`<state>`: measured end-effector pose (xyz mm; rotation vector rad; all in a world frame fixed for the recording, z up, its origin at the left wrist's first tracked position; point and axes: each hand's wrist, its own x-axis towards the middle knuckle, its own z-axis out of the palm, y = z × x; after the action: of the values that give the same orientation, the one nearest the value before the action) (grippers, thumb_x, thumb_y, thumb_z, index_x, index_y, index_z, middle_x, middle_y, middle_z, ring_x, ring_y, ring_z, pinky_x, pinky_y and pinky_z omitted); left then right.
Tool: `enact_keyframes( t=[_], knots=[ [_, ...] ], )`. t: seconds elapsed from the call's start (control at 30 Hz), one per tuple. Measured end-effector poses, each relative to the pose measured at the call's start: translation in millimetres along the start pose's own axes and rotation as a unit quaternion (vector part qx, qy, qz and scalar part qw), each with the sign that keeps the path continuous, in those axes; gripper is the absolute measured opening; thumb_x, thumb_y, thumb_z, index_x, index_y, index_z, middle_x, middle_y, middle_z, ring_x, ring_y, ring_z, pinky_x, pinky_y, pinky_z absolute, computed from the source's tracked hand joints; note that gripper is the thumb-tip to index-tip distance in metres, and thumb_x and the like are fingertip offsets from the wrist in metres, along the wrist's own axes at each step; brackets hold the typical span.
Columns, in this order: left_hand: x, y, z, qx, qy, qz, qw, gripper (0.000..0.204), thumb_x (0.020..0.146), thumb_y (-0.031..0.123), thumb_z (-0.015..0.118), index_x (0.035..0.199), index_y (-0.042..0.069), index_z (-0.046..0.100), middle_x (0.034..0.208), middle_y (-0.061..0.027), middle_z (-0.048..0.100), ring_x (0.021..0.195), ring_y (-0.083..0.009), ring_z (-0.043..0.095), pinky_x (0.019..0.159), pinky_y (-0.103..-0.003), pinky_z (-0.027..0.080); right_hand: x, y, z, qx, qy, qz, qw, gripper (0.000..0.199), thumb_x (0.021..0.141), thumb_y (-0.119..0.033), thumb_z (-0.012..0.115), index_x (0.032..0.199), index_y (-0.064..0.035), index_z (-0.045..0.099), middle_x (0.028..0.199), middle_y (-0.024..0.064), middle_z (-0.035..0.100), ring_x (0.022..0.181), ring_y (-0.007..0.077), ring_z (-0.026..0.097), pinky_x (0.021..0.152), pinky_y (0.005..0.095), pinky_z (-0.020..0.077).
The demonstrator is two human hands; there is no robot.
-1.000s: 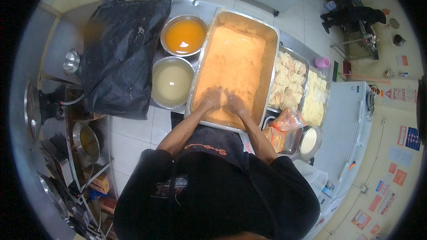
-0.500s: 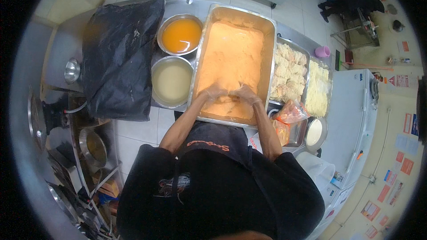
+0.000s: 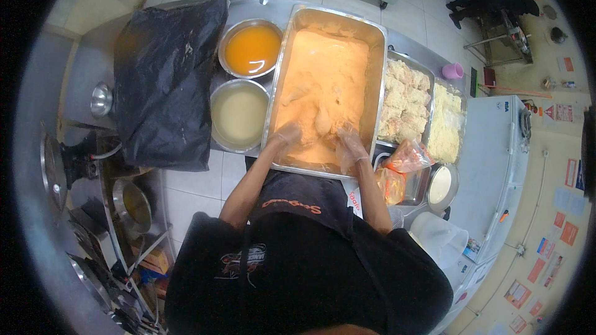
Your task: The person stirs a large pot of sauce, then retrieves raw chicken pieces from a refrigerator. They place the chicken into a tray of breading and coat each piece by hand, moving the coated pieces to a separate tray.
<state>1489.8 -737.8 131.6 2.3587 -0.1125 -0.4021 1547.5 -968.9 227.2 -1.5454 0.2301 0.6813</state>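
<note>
A deep steel tray (image 3: 380, 74) holds orange powder (image 3: 329, 56), like seasoned flour. Coated lumps, one a rounded piece (image 3: 323, 122) that looks like chicken, poke out of the powder near its front. On the left of that piece, my left hand (image 3: 286, 136), in a clear plastic glove, has its fingers extended and partly sunk in the powder. My right hand (image 3: 350, 141), gloved as well, is on the piece's other side, fingers apart and dusted with powder. The fingertips of both hands are partly hidden, and neither hand visibly grips anything.
Left of the tray stand a bowl of orange liquid (image 3: 252, 49) and a bowl of pale liquid (image 3: 239, 115), beside a black plastic sheet (image 3: 171, 80). To the right are a tray of coated pieces (image 3: 406, 99), another of pale strips (image 3: 444, 121), and bagged food (image 3: 408, 156).
My hands have moved apart from the tray's front middle, the left one leftward and the right one slightly down. The rounded piece now shows between them.
</note>
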Motion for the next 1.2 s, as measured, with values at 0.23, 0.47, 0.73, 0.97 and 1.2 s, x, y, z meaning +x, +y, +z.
enact_keyframes(
  t=[0.23,0.47,0.73,0.97,1.2],
  knots=[
    [10.9,26.1,5.8,0.127,-0.088,0.004,0.988,0.036,0.083,0.02,0.053,0.108,-0.004,0.061,0.089,-0.0258,0.066,0.089,-0.0353,0.062,0.088,-0.044,0.045,3.7,-2.0,21.4,-0.247,-0.159,-0.129,0.947,0.02,0.08,-0.018,0.065,0.077,-0.0028,0.053,0.069,-0.0008,0.054,0.055,0.0121,0.05,0.047,0.0293,0.038],
    [43.1,98.2,-134.0,0.136,0.25,-0.055,0.957,0.023,0.072,0.011,0.059,0.086,-0.006,0.065,0.084,-0.0261,0.064,0.088,-0.0377,0.064,0.08,-0.042,0.051,37.5,-96.6,21.8,-0.478,0.152,-0.204,0.841,0.056,0.064,-0.027,0.08,0.1,0.0056,0.052,0.092,0.018,0.064,0.087,0.0268,0.064,0.072,0.0372,0.0535],
    [35.6,85.6,-110.7,0.107,-0.007,-0.089,0.99,0.025,0.072,0.007,0.063,0.096,-0.002,0.062,0.093,-0.0224,0.065,0.09,-0.0358,0.065,0.079,-0.043,0.052,68.7,-61.9,54.2,-0.598,-0.13,-0.268,0.744,0.097,0.052,-0.032,0.086,0.132,-0.0006,0.04,0.115,0.0265,0.057,0.107,0.0364,0.058,0.089,0.041,0.0491],
    [14.0,65.1,-92.3,0.102,0.059,-0.075,0.99,0.034,0.072,0.014,0.071,0.098,-0.002,0.056,0.096,-0.0227,0.064,0.089,-0.0389,0.064,0.076,-0.047,0.052,42.2,-65.9,51.8,-0.599,-0.106,-0.103,0.787,0.071,0.07,-0.032,0.074,0.127,0.0012,0.048,0.117,0.0224,0.059,0.11,0.0353,0.056,0.091,0.0434,0.047],
    [81.7,44.0,-166.2,0.02,-0.127,0.06,0.99,0.04,0.078,0.029,0.065,0.102,-0.002,0.057,0.097,-0.0238,0.065,0.09,-0.0375,0.064,0.074,-0.044,0.052,80.8,-115.3,24.6,-0.24,-0.178,-0.063,0.952,0.064,0.075,-0.015,0.073,0.131,-0.0025,0.047,0.115,0.021,0.062,0.108,0.0366,0.059,0.094,0.039,0.0472]
  ],
)
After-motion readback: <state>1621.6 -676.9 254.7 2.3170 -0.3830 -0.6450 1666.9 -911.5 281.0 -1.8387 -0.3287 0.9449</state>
